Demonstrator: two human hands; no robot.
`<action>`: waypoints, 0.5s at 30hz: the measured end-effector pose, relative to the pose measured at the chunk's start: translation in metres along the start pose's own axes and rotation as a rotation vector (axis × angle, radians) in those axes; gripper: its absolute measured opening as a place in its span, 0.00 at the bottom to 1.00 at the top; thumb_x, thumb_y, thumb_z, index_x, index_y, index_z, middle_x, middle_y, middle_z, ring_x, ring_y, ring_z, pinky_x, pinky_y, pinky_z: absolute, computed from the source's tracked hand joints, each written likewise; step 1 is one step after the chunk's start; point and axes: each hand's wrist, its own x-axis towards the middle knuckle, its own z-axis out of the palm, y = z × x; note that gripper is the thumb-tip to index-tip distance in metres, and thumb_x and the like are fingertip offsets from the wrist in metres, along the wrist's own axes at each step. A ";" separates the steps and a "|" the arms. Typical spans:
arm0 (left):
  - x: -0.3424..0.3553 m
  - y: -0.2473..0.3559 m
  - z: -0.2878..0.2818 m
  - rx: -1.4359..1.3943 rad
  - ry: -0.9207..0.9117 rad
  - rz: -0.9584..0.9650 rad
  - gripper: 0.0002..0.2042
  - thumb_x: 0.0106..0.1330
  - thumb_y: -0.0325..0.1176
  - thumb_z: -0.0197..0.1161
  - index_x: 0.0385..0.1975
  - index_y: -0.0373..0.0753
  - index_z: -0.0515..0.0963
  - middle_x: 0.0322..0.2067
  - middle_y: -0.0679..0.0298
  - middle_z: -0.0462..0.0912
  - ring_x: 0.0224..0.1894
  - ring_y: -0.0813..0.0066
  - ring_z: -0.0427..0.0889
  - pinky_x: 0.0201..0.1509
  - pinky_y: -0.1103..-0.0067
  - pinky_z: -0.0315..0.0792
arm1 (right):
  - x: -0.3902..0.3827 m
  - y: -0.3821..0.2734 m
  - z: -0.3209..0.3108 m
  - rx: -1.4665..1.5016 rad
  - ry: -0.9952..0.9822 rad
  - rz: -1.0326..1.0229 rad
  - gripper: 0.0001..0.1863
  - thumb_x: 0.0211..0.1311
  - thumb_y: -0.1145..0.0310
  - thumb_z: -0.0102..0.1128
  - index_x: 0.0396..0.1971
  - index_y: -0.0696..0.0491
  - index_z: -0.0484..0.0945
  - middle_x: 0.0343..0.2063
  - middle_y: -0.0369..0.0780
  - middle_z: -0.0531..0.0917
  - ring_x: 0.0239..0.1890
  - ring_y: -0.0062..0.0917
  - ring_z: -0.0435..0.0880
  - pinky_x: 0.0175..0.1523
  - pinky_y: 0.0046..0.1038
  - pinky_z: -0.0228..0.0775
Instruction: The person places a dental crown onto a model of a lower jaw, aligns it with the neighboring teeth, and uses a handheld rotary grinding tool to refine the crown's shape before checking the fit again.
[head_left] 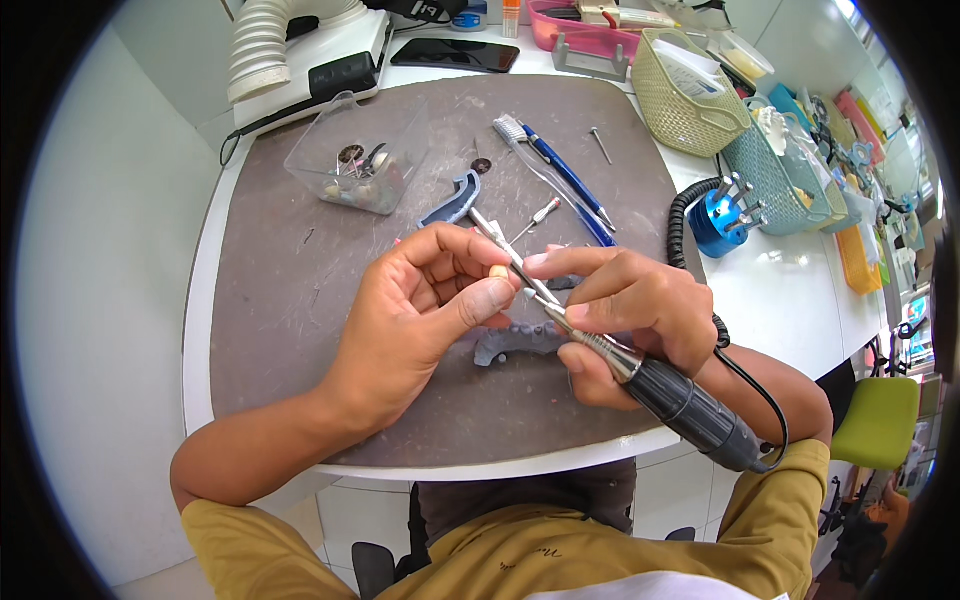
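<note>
Above the brown-surfaced tabletop (pixel 270 310), the left hand (pixel 405 310) has a narrow grip, thumb and fingertips pinching a small, rounded cream-coloured piece (pixel 499 271). Just beside it, the right hand (pixel 650 298) grips a black-and-silver cylindrical handpiece (pixel 690 405), its tip near the piece. Below lies a grey arch-shaped model (pixel 515 344); beyond are a white-bristled toothbrush (pixel 510 129) and a clear plastic box (pixel 405 150).
</note>
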 end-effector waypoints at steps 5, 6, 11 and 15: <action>-0.001 -0.003 -0.001 0.058 -0.028 0.058 0.10 0.72 0.28 0.65 0.49 0.38 0.77 0.44 0.66 0.82 0.44 0.81 0.80 0.50 0.80 0.79 | 0.000 0.000 0.003 0.022 0.012 0.024 0.16 0.57 0.80 0.69 0.42 0.60 0.73 0.32 0.46 0.81 0.47 0.47 0.89 0.58 0.51 0.80; -0.001 -0.002 -0.001 0.057 -0.030 0.059 0.10 0.72 0.28 0.65 0.49 0.38 0.77 0.44 0.66 0.82 0.44 0.81 0.80 0.50 0.80 0.79 | -0.001 0.002 0.003 0.020 0.011 0.023 0.16 0.57 0.80 0.69 0.42 0.60 0.73 0.32 0.46 0.81 0.47 0.47 0.89 0.58 0.51 0.80; -0.001 -0.004 0.000 0.082 -0.024 0.085 0.10 0.70 0.27 0.68 0.47 0.39 0.77 0.43 0.66 0.81 0.44 0.81 0.80 0.50 0.79 0.79 | 0.000 0.006 0.001 0.003 0.025 0.033 0.15 0.55 0.82 0.68 0.41 0.61 0.73 0.32 0.45 0.81 0.40 0.38 0.88 0.59 0.50 0.81; -0.001 -0.006 0.000 0.043 -0.034 0.063 0.10 0.69 0.26 0.68 0.47 0.39 0.77 0.42 0.66 0.81 0.45 0.81 0.81 0.50 0.79 0.80 | 0.001 0.006 0.002 0.027 0.030 0.004 0.16 0.55 0.84 0.67 0.42 0.62 0.74 0.32 0.46 0.81 0.40 0.37 0.88 0.59 0.52 0.80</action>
